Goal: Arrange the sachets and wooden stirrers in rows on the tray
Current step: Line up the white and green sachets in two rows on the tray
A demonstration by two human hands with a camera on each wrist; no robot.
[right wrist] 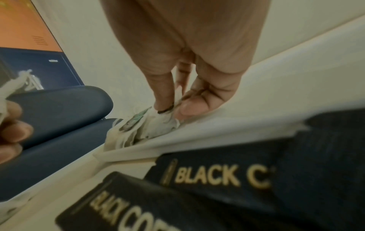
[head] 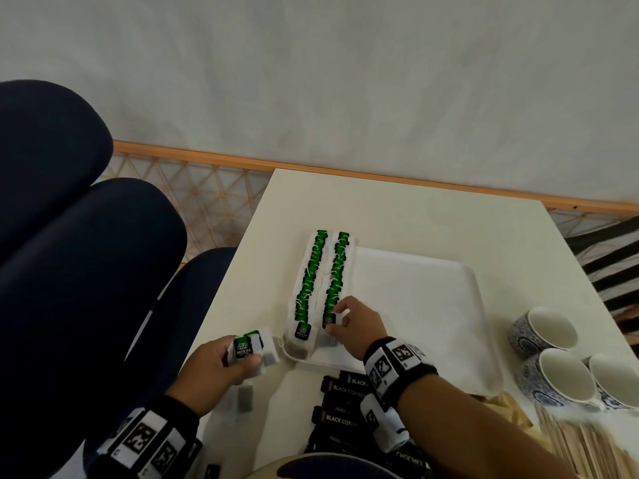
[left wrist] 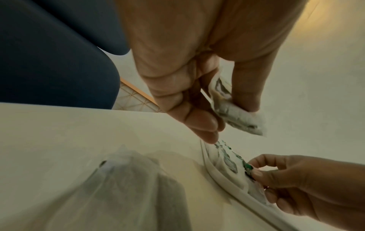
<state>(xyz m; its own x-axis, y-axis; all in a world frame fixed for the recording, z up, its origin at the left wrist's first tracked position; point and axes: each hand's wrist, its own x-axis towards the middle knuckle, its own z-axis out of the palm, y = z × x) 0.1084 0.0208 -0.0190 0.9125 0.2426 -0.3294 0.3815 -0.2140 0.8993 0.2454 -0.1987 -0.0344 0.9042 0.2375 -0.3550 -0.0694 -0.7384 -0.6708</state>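
Lying nearest the person, the black coffee sachets (head: 340, 421) sit heaped on the cream table (head: 397, 209) just short of the tray, with the wooden stirrers (head: 584, 447) stacked off to the right beside three patterned cups (head: 553, 375). Both kinds look featherlight; the sachets are probably slick and limp, best pinched at a flat end, while the stirrers seem stiff and thin, easier gathered by their middles. Further out, the left hand (head: 221, 368) grips a small bunch of green tea bags (head: 250, 347) between thumb and curled fingers, just off the tray's near left corner. These bags are soft, papery and tear-prone, with loose strings that could snag, so the card tag is likely the safest hold. The right hand (head: 356, 323) pinches the nearest tea bag (head: 330, 321) of the second green row, thumb and forefinger closed on it at the near edge of the white tray (head: 432, 305). Two overlapped green rows (head: 320, 274) run away along the tray's left side; the remainder is bare. Beyond the table come dark blue padded seats (head: 86, 236), a patterned floor, a wooden skirting and a pale wall (head: 345, 81).
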